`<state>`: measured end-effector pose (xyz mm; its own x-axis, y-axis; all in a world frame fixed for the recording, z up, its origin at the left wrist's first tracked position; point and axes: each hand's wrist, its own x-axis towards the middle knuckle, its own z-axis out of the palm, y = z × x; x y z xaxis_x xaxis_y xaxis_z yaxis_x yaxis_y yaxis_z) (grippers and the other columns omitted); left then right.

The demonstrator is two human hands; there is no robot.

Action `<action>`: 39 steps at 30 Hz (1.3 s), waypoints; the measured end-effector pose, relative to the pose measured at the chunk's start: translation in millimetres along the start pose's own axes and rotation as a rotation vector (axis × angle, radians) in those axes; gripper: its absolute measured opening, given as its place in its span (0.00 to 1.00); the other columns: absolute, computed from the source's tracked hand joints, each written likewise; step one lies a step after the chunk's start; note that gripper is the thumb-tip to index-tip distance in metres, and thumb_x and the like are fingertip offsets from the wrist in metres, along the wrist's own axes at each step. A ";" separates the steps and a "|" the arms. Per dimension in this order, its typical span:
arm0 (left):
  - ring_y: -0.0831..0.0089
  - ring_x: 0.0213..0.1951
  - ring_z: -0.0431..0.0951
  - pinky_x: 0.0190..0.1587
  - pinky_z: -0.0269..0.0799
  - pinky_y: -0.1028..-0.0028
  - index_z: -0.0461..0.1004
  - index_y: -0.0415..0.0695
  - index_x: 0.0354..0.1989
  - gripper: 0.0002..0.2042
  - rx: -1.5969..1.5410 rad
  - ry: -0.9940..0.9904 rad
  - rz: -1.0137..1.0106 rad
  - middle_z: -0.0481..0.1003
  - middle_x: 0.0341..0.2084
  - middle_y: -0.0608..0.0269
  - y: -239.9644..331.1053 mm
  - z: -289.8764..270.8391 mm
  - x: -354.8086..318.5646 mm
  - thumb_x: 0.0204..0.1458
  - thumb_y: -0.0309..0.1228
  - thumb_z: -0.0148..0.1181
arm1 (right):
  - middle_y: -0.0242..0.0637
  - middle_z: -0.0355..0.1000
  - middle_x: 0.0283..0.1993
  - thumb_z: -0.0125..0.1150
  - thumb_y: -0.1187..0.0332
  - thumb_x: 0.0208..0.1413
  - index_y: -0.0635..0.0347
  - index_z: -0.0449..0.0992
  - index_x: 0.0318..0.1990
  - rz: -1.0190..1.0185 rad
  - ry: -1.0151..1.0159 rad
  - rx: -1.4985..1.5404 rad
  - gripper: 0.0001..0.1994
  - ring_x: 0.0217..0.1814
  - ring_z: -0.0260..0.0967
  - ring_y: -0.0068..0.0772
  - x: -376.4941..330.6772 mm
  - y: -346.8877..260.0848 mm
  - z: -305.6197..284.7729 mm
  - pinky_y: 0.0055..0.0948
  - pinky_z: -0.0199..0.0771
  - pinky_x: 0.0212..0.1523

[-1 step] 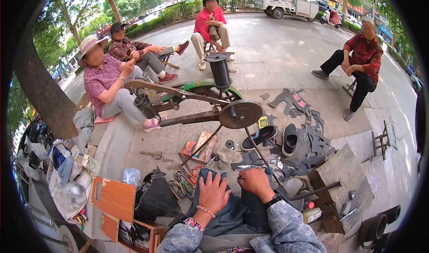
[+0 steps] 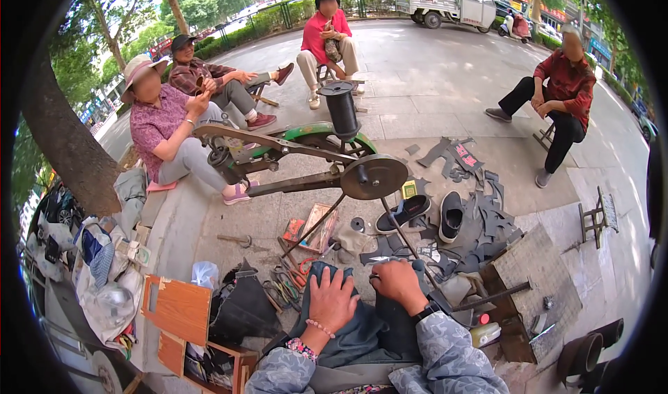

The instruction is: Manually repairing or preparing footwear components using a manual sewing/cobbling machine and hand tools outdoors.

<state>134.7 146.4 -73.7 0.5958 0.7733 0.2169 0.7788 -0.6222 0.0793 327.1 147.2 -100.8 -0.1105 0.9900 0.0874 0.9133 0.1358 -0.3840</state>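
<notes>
My left hand [image 2: 330, 302] lies flat with fingers spread on the dark green cloth [image 2: 362, 328] over my lap. To its right, my right hand [image 2: 400, 286] rests on the other knee with its fingers curled in. A small dark bit shows at those fingers; what it is, or whether anything is held, I cannot make out. Ahead of both hands stands a hand-cranked sewing machine [image 2: 285, 147] with a green wheel, a black thread spool [image 2: 340, 112] on top and thin metal legs. Beyond my right hand sit two black slip-on shoes, one of them upright [image 2: 451, 218].
Scissors and pliers [image 2: 287, 282] lie left of my knees, beside an open wooden box [image 2: 177, 309]. Black rubber scraps [image 2: 480, 234] spread at the right, near a metal-topped box [image 2: 536, 289]. Several people sit on low stools around, one in pink [image 2: 325, 39].
</notes>
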 end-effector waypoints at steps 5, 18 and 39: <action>0.48 0.55 0.63 0.53 0.54 0.47 0.72 0.45 0.46 0.22 -0.003 -0.005 0.002 0.68 0.50 0.54 2.4 -1.0 0.1 0.43 0.41 0.62 | 0.41 0.74 0.26 0.59 0.62 0.43 0.56 0.75 0.26 0.008 0.003 0.008 0.08 0.34 0.73 0.44 -2.6 -1.5 -3.2 0.43 0.68 0.40; 0.51 0.56 0.62 0.54 0.54 0.46 0.72 0.45 0.46 0.21 0.006 -0.006 -0.002 0.68 0.49 0.55 3.9 -2.4 -0.8 0.44 0.41 0.61 | 0.41 0.74 0.26 0.59 0.63 0.43 0.55 0.75 0.27 0.013 -0.010 0.019 0.07 0.34 0.73 0.45 -3.1 -1.0 -0.1 0.44 0.67 0.42; 0.49 0.58 0.60 0.56 0.52 0.46 0.72 0.45 0.49 0.24 -0.036 -0.040 0.009 0.66 0.52 0.54 1.3 -5.8 -6.2 0.42 0.42 0.63 | 0.42 0.74 0.37 0.61 0.62 0.42 0.56 0.77 0.31 0.092 0.169 0.061 0.10 0.44 0.70 0.43 -3.1 -1.5 -0.7 0.42 0.64 0.45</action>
<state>130.8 140.0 -69.3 0.6108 0.7714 0.1783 0.7661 -0.6327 0.1128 326.3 143.9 -99.8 0.0446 0.9787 0.2005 0.8905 0.0520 -0.4520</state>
